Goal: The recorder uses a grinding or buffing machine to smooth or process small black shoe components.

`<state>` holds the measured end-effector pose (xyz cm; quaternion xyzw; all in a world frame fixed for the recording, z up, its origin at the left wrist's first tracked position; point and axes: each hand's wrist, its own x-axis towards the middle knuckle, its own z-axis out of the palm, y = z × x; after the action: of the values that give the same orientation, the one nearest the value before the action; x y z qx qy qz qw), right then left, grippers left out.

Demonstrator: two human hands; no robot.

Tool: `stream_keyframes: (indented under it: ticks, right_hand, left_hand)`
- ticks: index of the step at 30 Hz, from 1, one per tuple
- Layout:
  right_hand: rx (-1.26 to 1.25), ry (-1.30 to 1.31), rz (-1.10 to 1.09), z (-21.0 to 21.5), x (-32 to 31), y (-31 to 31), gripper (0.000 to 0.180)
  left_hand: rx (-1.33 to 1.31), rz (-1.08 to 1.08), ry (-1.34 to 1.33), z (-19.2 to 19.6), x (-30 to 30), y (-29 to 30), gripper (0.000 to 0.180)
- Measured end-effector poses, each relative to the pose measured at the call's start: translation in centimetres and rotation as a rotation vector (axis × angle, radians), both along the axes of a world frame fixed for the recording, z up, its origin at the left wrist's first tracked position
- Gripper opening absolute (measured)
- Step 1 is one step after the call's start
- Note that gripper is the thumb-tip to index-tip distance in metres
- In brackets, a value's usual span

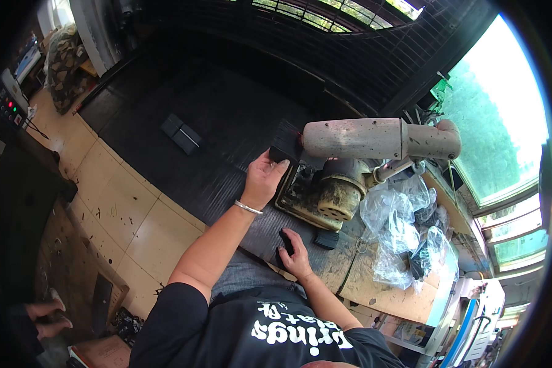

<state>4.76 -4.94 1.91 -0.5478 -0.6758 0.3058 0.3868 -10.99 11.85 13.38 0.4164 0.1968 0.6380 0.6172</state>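
Observation:
My left hand [262,178], with a silver bangle on the wrist, pinches a flat black piece [283,154]. The piece is held up against the end of a long grey cylindrical housing on a grimy machine [352,140]; whether they touch I cannot tell. Lower and to the right, my right hand [297,256] curls its fingers round a small black piece [286,240] close to the bench's near edge. Further left on the black ribbed bench top [147,92] lie dark blocks side by side [181,134]. What the pieces are does not show.
A yellowish vented motor [335,207] sits under the housing, with a black block [327,240] beside its base. Crumpled clear plastic bags [398,227] lie to the right on a wooden board [405,297]. Another person's feet [52,313] show at lower left. A window is at right.

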Motion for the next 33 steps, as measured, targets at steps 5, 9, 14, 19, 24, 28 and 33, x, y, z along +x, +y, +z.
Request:
stream_keyframes:
  ticks: [5, 9, 14, 19, 24, 28, 33]
  right_hand:
    - [0.006, -0.012, 0.004, 0.0, 0.0, 0.0, 0.051]
    - [0.009, -0.003, 0.005, -0.2, 0.0, 0.1, 0.052]
    - [0.014, -0.005, 0.007, -0.3, 0.0, 0.0, 0.052]
    - [0.009, -0.008, 0.005, -0.1, 0.0, 0.1, 0.052]
    - [0.007, -0.006, 0.004, -0.2, 0.1, 0.1, 0.052]
    - [0.001, -0.004, 0.001, -0.2, 0.1, 0.2, 0.051]
    - [0.005, -0.004, -0.001, 0.0, 0.0, 0.2, 0.051]
  left_hand:
    - [0.013, -0.029, 0.062, -1.0, 0.7, -0.8, 0.022]
    - [0.012, -0.087, 0.114, -1.5, 1.2, -1.4, 0.026]
    - [0.016, -0.096, 0.085, -1.5, 1.1, -1.2, 0.026]
    - [0.021, -0.048, 0.031, -0.8, 0.3, -0.5, 0.019]
    - [-0.05, -0.03, -0.049, 0.2, -0.1, 0.1, 0.018]
    - [-0.104, -0.019, -0.131, 0.8, 0.2, 1.1, 0.019]
    - [-0.11, -0.02, -0.187, 1.6, 1.2, 2.6, 0.021]
